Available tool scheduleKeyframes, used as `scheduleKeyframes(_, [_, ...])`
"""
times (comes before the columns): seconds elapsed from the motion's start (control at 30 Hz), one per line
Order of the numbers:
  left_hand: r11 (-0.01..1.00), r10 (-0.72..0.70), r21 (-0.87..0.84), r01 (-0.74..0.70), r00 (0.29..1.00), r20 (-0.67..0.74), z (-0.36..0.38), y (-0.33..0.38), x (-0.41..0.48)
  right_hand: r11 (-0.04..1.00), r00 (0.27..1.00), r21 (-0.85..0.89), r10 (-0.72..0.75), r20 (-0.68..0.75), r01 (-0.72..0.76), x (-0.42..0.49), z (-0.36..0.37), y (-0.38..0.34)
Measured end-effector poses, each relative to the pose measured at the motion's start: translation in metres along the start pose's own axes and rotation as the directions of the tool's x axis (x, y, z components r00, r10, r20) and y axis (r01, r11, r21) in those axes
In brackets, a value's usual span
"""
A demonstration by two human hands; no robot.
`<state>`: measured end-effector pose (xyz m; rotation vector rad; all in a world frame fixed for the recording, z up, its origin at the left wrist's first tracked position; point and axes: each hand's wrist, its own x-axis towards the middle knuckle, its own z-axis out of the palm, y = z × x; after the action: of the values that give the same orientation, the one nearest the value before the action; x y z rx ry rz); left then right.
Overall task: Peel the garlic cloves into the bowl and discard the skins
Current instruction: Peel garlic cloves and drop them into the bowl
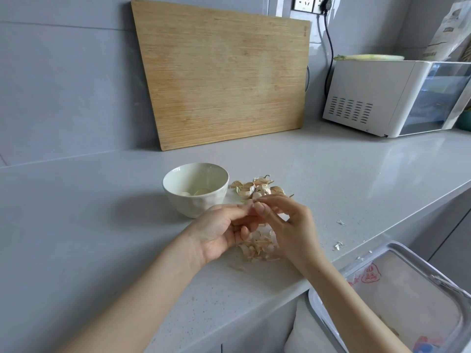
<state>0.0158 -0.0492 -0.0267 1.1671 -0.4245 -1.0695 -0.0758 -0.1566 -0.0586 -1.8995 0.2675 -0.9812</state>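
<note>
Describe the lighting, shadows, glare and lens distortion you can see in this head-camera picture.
Head view: soft, even light; the bowl throws a faint shadow leftward on the countertop; a pale sheen lies before the white appliance; the wide lens skews the cutting board into a trapezoid; the garlic clove pinched by left hand and right hand looks soft.

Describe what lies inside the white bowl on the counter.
Two pale peeled cloves lie at the bottom of the bowl. Its near wall hides the front of the floor; others there cannot be seen.
</note>
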Motion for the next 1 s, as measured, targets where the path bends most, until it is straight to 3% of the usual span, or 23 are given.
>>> scheduleKeyframes(0.13, [0.922,0.199,0.35,-0.166,0.978,-0.062,0.003,-0.001,-0.001,0.998,1.0,-0.06,0.02,-0.021,-0.021,-0.002,0.0,-0.003])
scheduleKeyframes(0.23, [0.817,0.371,0.481,-0.318,0.928,-0.016,0.003,-0.006,0.001,0.999,0.999,-0.026,0.046,-0.011,-0.046,-0.003,0.001,-0.005])
scheduleKeyframes(0.33, [0.803,0.4,0.481,-0.352,0.917,0.004,0.001,-0.01,0.004,0.984,0.991,0.122,0.126,0.043,-0.13,-0.002,-0.003,-0.008])
scheduleKeyframes(0.43, [0.822,0.392,0.438,-0.365,0.92,0.031,-0.001,-0.011,0.006,0.888,0.962,0.37,0.236,0.14,-0.272,0.0,-0.007,-0.009])
scheduleKeyframes(0.6, [0.789,0.423,0.473,-0.392,0.905,0.046,-0.004,-0.014,0.01,0.85,0.951,0.43,0.251,0.181,-0.306,-0.001,-0.008,-0.005])
scheduleKeyframes(0.77, [0.495,0.602,0.725,-0.478,0.791,0.11,-0.01,-0.017,0.014,0.887,0.951,0.348,0.262,0.163,-0.304,-0.003,-0.006,-0.003])
scheduleKeyframes(1.0, [0.224,0.712,0.79,-0.571,0.649,0.267,-0.011,-0.021,0.016,0.785,0.886,0.41,0.42,0.198,-0.464,-0.003,-0.005,-0.008])
